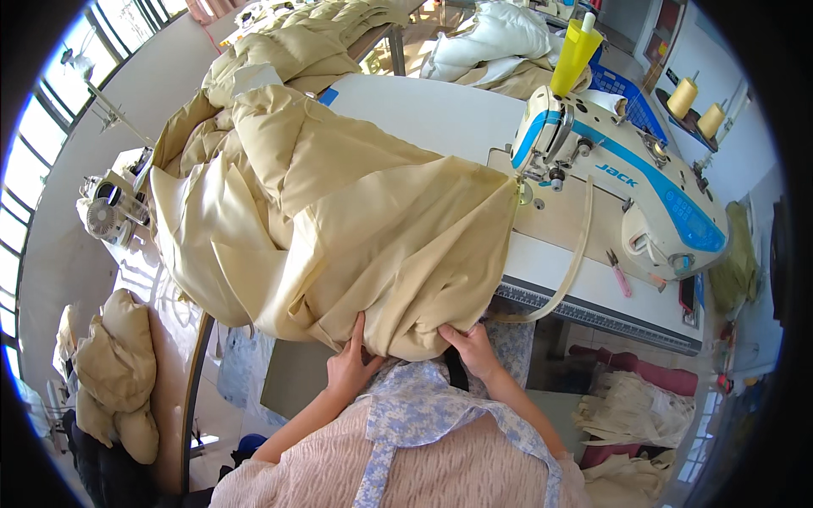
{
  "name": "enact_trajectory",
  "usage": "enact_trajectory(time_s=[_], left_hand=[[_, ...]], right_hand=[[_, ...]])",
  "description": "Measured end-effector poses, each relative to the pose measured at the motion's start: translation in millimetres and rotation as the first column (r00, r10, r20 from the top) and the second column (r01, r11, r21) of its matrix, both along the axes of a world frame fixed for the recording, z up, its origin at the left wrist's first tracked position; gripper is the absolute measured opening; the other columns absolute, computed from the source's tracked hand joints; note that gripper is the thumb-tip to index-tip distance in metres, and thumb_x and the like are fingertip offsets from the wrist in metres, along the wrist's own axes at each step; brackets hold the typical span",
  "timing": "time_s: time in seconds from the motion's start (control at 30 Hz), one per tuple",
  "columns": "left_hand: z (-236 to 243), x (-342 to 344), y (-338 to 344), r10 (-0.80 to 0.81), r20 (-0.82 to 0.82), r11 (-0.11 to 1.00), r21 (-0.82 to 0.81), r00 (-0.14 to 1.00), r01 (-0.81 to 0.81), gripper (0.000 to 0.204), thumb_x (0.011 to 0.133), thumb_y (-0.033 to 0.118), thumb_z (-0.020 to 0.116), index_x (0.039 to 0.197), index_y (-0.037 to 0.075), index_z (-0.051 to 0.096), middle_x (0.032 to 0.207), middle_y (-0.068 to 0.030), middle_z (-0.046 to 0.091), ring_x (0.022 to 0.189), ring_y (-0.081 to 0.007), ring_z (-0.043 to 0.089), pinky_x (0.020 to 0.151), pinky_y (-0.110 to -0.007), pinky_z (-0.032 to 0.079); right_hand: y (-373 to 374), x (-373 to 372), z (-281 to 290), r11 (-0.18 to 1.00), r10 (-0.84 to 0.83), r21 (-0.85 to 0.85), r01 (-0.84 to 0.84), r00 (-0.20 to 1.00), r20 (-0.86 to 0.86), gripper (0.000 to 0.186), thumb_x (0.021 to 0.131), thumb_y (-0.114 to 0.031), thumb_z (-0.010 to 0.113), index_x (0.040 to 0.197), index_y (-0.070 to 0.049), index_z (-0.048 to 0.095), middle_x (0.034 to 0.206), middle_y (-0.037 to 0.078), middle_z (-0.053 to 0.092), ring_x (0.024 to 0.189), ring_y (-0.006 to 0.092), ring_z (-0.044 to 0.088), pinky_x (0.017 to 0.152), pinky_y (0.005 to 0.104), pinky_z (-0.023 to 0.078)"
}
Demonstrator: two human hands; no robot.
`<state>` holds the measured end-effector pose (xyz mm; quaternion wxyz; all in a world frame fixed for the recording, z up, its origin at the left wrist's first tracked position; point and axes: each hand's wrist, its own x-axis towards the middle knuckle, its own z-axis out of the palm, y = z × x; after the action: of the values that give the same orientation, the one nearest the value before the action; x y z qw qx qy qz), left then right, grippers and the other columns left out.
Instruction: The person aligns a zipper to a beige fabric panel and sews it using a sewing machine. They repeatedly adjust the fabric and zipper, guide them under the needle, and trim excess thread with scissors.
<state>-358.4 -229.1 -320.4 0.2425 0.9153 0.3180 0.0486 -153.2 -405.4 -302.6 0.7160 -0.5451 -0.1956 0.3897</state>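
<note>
A large beige padded garment is spread over the sewing table, its near edge hanging over the front toward my lap. My left hand grips this near edge, with one finger stretched up along the cloth. To the right, my right hand pinches the same edge, thumb on top and the other fingers hidden beneath. The garment's right corner reaches the needle area of a white and blue sewing machine; whether it lies under the presser foot I cannot tell.
Pink-handled thread snips lie on the machine bed beside a pale strip that hangs over the front edge. A yellow holder tops the machine. More padded pieces lie at left, and fabric bundles sit below right.
</note>
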Motion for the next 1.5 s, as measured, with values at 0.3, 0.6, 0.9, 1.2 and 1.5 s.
enact_trajectory(time_s=[0.3,0.6,0.9,1.2,1.5], left_hand=[[128.5,-35.7,63.6,0.249,0.368,0.772,-0.634,0.896,0.046,0.038,0.103,-0.004,0.036,0.136,-0.003,0.054,0.089,-0.0119,0.07,0.058,-0.0177,0.067,0.055,-0.03,0.057],[375.3,236.9,219.6,-0.18,0.574,0.96,0.281,0.799,0.014,0.036,0.105,0.013,0.038,0.132,0.002,0.059,0.096,-0.0116,0.076,0.087,-0.0214,0.075,0.076,-0.032,0.061],[290.5,539.4,293.6,-0.449,0.331,0.486,0.87,0.83,-0.084,0.038,0.098,0.036,0.051,0.123,0.009,0.065,0.1,-0.0224,0.073,0.096,-0.0364,0.071,0.083,-0.048,0.057],[201.8,472.8,284.8,-0.477,-0.125,0.867,-0.227,0.87,0.443,0.068,0.102,0.044,0.057,0.16,0.019,0.031,0.13,-0.015,0.064,0.109,-0.0251,0.066,0.098,-0.041,0.051],[278.9,88.3,244.3,-0.266,0.399,0.835,0.55,0.878,0.003,0.101,0.087,0.072,0.06,0.159,0.008,0.03,0.162,-0.0195,0.033,0.15,-0.0376,0.03,0.122,-0.052,0.025]], right_hand=[[-9.5,3.6,61.5,0.97,-0.244,0.032,0.242,0.964,0.109,0.022,0.102,-0.021,0.064,0.102,0.0,0.071,0.084,-0.001,0.068,0.073,0.0049,0.059,0.064,0.0259,0.048],[-33.2,9.8,37.1,0.769,0.357,-0.638,0.045,0.797,0.487,0.025,0.098,-0.023,0.059,0.092,0.0,0.067,0.075,0.024,0.067,0.07,0.0385,0.069,0.065,0.0497,0.053],[-8.2,17.7,0.1,0.723,0.583,-0.624,-0.296,0.746,0.322,0.032,0.092,-0.028,0.061,0.085,0.003,0.067,0.084,0.029,0.067,0.08,0.0476,0.066,0.073,0.0527,0.053],[-21.4,7.4,-25.1,0.909,0.285,-0.38,-0.172,0.922,0.263,0.033,0.096,-0.031,0.064,0.113,-0.003,0.069,0.093,0.022,0.072,0.084,0.0341,0.071,0.075,0.039,0.055],[-12.4,12.2,3.6,0.977,0.181,-0.138,-0.16,0.972,0.15,0.049,0.094,-0.019,0.065,0.139,-0.002,0.056,0.137,0.019,0.061,0.129,0.0277,0.057,0.106,0.0372,0.045]])
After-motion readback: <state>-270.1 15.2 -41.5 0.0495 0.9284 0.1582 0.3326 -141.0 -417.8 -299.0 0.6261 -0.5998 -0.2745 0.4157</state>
